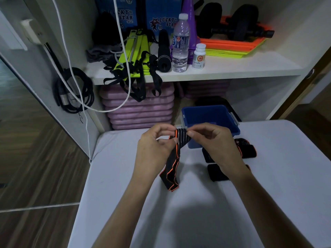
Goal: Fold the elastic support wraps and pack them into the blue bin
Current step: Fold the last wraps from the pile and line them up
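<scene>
On the white table (125,194) before the shelf, your left hand (154,149) and right hand (213,142) pinch one striped wrap (172,158) beside the one blue bin (220,120), two black wraps (250,151) nearby.

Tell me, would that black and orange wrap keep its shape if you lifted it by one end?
Probably not. The wrap hangs limp and creased below the hands pinching its top, so it looks floppy. It seems light, since fingertips alone carry it. The ribbed fabric likely grips rather than slips.
</scene>
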